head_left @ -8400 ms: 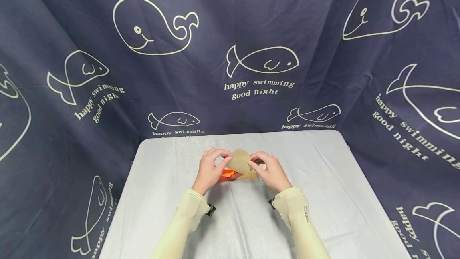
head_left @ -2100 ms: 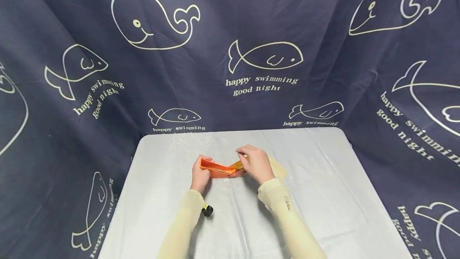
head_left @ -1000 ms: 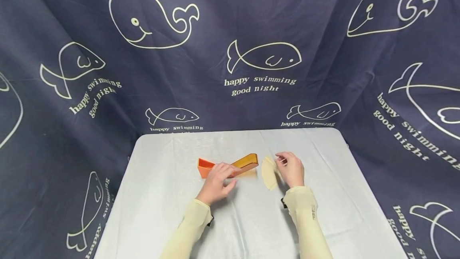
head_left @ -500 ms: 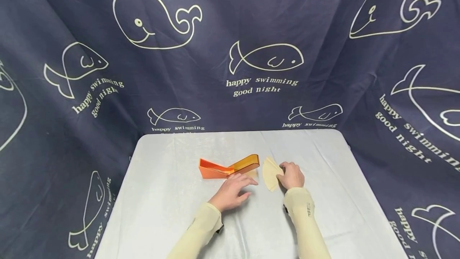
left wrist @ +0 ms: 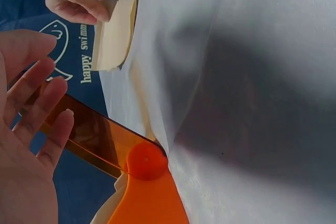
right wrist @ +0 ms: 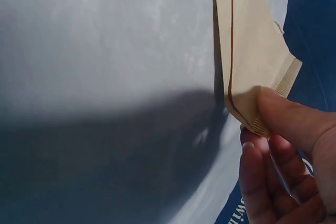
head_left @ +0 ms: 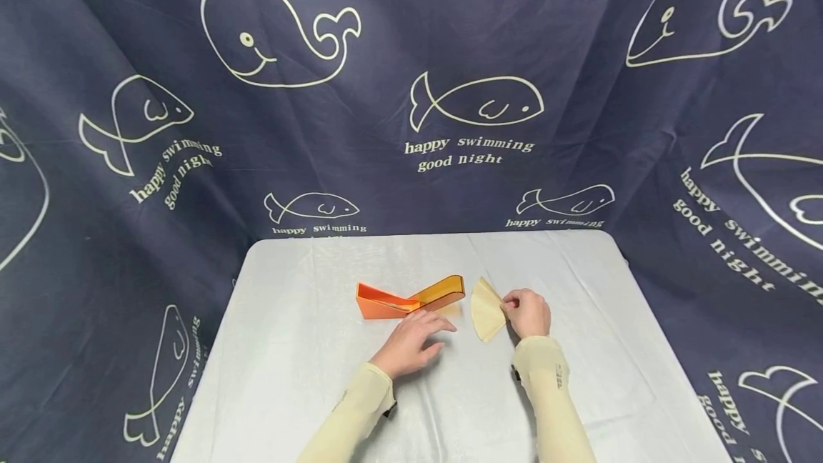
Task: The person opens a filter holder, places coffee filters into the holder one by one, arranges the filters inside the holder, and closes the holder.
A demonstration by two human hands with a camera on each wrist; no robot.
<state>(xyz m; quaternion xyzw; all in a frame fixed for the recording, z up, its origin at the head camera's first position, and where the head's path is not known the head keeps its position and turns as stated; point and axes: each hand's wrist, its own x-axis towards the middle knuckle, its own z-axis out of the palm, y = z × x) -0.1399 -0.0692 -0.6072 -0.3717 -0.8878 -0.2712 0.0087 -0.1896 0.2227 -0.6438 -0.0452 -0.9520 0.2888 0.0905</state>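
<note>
My right hand (head_left: 529,313) pinches a fan-shaped stack of tan paper coffee filters (head_left: 486,311) by its narrow right end. Thumb on top and fingers beneath, it grips them beside the crimped edge (right wrist: 289,80) in the right wrist view. An orange filter holder (head_left: 379,308) stands left of them, its translucent amber lid (head_left: 442,293) swung up to the right. Tan paper (left wrist: 111,203) shows behind the holder's side in the left wrist view. My left hand (head_left: 411,345), fingers loosely spread and holding nothing, is just in front of the holder, near the lid's hinge.
The pale cloth-covered table (head_left: 289,377) has light creases and rounded far corners. Behind it and at both sides hangs a dark blue curtain (head_left: 386,41) printed with whales and fish.
Both hands earlier held up a filter over the holder. The left hand later gripped the holder, then let go and moved in front of it. The right hand moved right and took the filters.
</note>
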